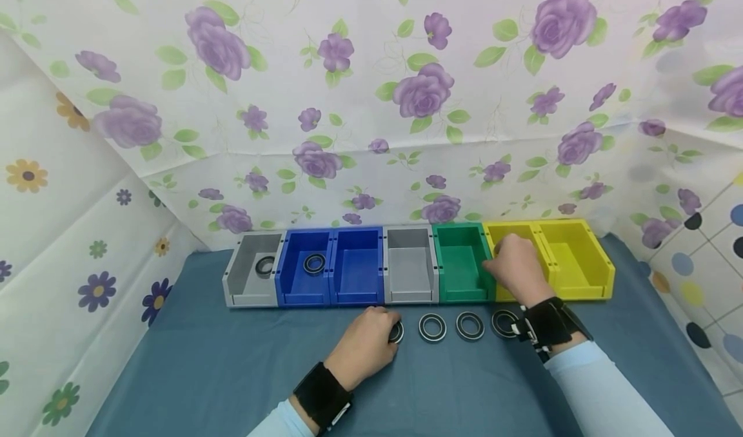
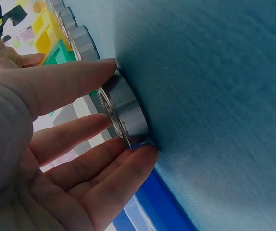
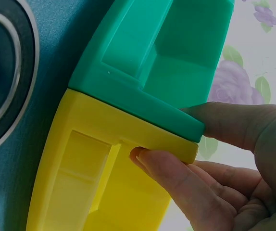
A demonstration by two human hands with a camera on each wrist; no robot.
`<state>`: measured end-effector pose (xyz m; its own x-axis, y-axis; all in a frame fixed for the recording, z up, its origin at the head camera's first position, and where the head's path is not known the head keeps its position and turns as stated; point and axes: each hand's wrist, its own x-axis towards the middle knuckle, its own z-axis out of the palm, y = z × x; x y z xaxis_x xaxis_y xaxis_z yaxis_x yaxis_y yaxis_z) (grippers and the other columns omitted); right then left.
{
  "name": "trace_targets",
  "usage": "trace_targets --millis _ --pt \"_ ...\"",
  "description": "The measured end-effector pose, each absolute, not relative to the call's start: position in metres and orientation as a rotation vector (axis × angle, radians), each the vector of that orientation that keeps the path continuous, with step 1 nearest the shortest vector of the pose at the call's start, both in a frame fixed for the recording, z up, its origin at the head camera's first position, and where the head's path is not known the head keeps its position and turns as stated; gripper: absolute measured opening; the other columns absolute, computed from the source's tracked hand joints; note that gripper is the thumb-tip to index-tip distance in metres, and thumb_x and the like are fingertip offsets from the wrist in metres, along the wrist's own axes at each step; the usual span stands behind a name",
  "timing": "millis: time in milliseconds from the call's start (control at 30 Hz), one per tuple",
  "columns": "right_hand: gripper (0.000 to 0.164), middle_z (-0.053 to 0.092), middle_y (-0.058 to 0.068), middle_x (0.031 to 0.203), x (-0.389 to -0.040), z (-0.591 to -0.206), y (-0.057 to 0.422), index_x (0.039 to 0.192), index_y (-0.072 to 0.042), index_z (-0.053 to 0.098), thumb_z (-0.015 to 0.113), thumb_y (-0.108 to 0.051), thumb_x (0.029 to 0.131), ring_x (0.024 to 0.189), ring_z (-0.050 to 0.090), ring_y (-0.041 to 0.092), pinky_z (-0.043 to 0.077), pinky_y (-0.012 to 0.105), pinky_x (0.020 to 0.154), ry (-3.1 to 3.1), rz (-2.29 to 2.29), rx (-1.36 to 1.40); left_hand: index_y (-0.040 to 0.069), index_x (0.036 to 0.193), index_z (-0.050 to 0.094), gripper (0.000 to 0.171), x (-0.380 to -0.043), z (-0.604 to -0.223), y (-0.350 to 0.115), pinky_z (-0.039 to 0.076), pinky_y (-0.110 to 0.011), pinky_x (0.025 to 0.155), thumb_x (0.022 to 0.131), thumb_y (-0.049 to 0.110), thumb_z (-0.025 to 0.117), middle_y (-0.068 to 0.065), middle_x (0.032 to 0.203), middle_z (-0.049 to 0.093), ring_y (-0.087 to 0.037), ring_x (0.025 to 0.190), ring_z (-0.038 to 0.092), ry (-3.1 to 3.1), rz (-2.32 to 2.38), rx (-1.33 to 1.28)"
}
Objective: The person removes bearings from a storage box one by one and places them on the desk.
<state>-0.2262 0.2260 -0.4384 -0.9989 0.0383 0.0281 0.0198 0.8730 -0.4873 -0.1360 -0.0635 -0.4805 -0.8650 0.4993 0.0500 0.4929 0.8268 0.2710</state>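
Note:
My left hand (image 1: pixel 364 345) holds a ball bearing (image 1: pixel 396 332) at the left end of a row on the blue cloth. In the left wrist view, the thumb is at one side of this bearing's steel rim (image 2: pixel 132 113) and fingertips are at the other. Up at the bins, my right hand (image 1: pixel 519 266) pinches the adjoining walls of the green bin (image 1: pixel 464 263) and a yellow bin (image 3: pixel 56 168). One fingertip lies on the green side and another inside the yellow bin, as the right wrist view shows.
Three more bearings, left (image 1: pixel 432 328), middle (image 1: pixel 469 326) and right (image 1: pixel 504 324), lie on the cloth (image 1: pixel 441 392). One bearing (image 1: pixel 264 266) sits in the left grey bin (image 1: pixel 249 298), another (image 1: pixel 314 264) in the adjacent blue bin (image 1: pixel 304 296). Flowered sheeting (image 1: pixel 371 102) hangs behind.

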Motion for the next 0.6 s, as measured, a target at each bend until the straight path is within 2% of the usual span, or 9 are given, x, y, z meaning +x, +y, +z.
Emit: trace_targets --millis 333,600 --pt "0.03 0.035 0.0 0.049 -0.226 -0.438 0.227 0.056 -0.009 0.051 0.069 -0.02 0.078 0.042 0.041 0.018 0.034 0.028 0.04 -3.013 0.78 -0.042 0.012 0.113 0.065 0.037 -0.138 -0.472 -0.069 0.046 -0.029 0.08 0.081 0.028 0.071 -0.001 0.105 0.061 -0.01 0.096 0.054 2.962 0.511 0.765" --pt "0.032 0.033 -0.001 0.049 -0.226 -0.439 0.227 0.055 -0.01 0.048 0.07 -0.019 0.078 0.042 0.039 0.017 0.033 0.028 0.04 -3.015 0.803 -0.032 0.014 0.121 0.061 0.04 -0.151 -0.448 -0.094 0.043 -0.032 0.089 0.085 0.032 0.067 0.001 0.117 0.058 -0.013 0.109 0.051 3.105 0.697 0.77"
